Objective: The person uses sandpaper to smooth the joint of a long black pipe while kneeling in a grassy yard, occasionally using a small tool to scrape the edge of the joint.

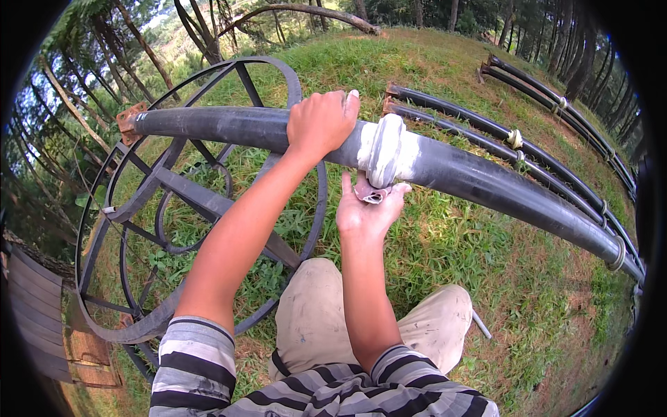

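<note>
A long black metal pole (469, 174) lies across the view in front of me, with a rusty base plate (130, 123) at its left end. Around the pole sits a rounded collar (384, 151) coated in white, and white coating spreads onto the pole beside it. My left hand (324, 121) rests over the top of the pole, left of the collar, its fingers curled over the far side. Below the collar, my right hand (369, 208) is palm up and holds a folded, whitened piece of sandpaper or cloth (373, 194) against its underside.
A round black metal frame (182, 182) with crossbars stands under the pole's left part. More black poles (469, 112) with pale collars lie beyond, and others (563, 104) at far right. A short grey rod (481, 325) lies by my right knee. Trees and a fallen trunk (312, 10) stand behind.
</note>
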